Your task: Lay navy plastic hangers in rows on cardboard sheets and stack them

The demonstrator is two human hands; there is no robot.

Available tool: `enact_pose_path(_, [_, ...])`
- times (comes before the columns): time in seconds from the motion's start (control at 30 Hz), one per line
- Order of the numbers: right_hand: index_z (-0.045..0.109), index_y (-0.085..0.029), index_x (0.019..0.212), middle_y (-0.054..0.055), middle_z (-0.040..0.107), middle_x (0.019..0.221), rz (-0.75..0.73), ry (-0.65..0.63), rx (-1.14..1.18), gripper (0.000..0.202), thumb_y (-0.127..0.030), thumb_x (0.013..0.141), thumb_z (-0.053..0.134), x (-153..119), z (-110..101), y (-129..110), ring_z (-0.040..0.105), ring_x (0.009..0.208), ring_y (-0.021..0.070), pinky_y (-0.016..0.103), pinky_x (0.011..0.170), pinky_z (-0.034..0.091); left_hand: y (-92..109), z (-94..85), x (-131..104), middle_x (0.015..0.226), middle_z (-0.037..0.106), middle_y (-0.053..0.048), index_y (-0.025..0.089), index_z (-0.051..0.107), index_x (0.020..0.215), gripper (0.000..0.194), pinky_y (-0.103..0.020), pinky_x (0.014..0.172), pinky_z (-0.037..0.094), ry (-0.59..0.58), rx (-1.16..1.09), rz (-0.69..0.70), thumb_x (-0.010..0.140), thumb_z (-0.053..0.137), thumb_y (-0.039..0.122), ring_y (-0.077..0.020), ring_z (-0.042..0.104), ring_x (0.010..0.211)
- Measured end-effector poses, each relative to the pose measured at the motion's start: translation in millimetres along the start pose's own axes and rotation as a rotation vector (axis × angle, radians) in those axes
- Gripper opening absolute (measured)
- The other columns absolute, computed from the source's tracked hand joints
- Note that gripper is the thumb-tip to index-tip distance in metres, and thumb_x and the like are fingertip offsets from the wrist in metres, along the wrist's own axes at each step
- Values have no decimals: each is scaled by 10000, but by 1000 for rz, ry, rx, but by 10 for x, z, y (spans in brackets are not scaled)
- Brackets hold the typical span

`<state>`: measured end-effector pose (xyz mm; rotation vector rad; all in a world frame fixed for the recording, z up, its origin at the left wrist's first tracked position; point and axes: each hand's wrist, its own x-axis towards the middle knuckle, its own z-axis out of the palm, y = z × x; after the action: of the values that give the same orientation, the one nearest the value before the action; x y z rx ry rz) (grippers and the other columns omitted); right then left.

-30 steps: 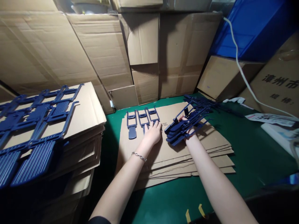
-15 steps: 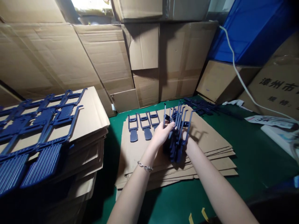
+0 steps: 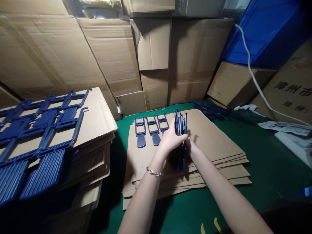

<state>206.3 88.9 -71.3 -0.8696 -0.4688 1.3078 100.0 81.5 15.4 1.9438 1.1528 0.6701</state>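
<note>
Between my two hands stands a bundle of dark blue plastic frames [image 3: 180, 125], on edge and pressed close together. My left hand [image 3: 171, 139], with a chain bracelet at the wrist, closes on its left side, thumb across the near edge. My right hand [image 3: 191, 149] presses the right side; its fingers are mostly hidden behind the frames. To the left, three similar frames with ribbed tabs [image 3: 141, 140] lie flat in a row on a stack of cardboard sheets [image 3: 214, 143]. My left hand partly covers the third.
At left, a taller cardboard stack [image 3: 104, 120] bears several larger-looking blue frames [image 3: 46, 162]. More dark blue parts [image 3: 212, 110] lie at the back right on the green table [image 3: 265, 156]. Cardboard boxes [image 3: 109, 55] wall off the back; a white cable [image 3: 248, 61] hangs at right.
The frames in my hands were fanned out and uneven; now they are squeezed into a narrower, more even bundle. My right hand has moved in toward my left.
</note>
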Motion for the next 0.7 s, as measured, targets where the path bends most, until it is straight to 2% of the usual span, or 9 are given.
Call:
enact_pose_path(0.13, [538, -182, 626, 20, 533, 540, 164, 93, -82, 86, -144, 702, 527, -111, 131, -64, 585, 655, 175, 281, 600, 514, -29, -14, 7, 1178, 527, -69, 289, 99, 1390, 850, -303, 743, 453, 20, -30, 12, 662, 537, 272, -214, 564, 922])
enact_pose_path(0.2, [549, -180, 679, 23, 560, 581, 181, 90, -105, 30, -151, 670, 548, -151, 181, -99, 591, 673, 181, 292, 628, 516, -47, -31, 16, 1183, 521, -74, 283, 110, 1387, 856, -306, 750, 449, 50, -59, -7, 643, 532, 247, -215, 562, 924])
enact_pose_path(0.27, [556, -172, 729, 33, 586, 640, 170, 65, -122, 95, -148, 637, 558, -175, 203, -121, 597, 716, 194, 303, 660, 515, -63, -64, 22, 1155, 536, -80, 270, 111, 1387, 884, -315, 754, 444, 59, -86, -14, 624, 556, 247, -223, 562, 916])
enact_pose_path(0.4, [554, -174, 852, 55, 617, 767, 112, 47, -150, 232, -184, 621, 532, -194, 184, -105, 586, 841, 230, 337, 707, 504, -82, -123, 26, 1057, 582, -72, 290, 110, 1384, 936, -322, 710, 440, 51, -97, 1, 595, 612, 258, -227, 577, 839])
enact_pose_path(0.47, [538, -188, 940, 65, 618, 853, 29, 11, -194, 315, -234, 629, 528, -206, 171, -78, 565, 916, 249, 358, 728, 496, -84, -128, 31, 1030, 591, -74, 271, 124, 1383, 944, -324, 718, 436, 61, -128, -19, 588, 633, 269, -226, 576, 837])
enact_pose_path(0.6, [511, -204, 1035, 96, 591, 988, -142, -59, -416, 453, -444, 651, 495, -233, 158, -32, 510, 1025, 290, 412, 761, 475, -78, -123, 44, 1013, 596, -60, 239, 321, 1296, 821, -314, 768, 430, 73, -262, 34, 563, 686, 304, -217, 563, 878])
enact_pose_path(0.7, [499, -203, 1055, 109, 577, 1023, -192, -61, -531, 535, -547, 650, 445, -226, 143, -11, 494, 1048, 303, 438, 771, 466, -84, -145, 49, 999, 598, -42, 236, 445, 1173, 664, -312, 779, 434, 10, -351, 113, 566, 703, 315, -202, 561, 870])
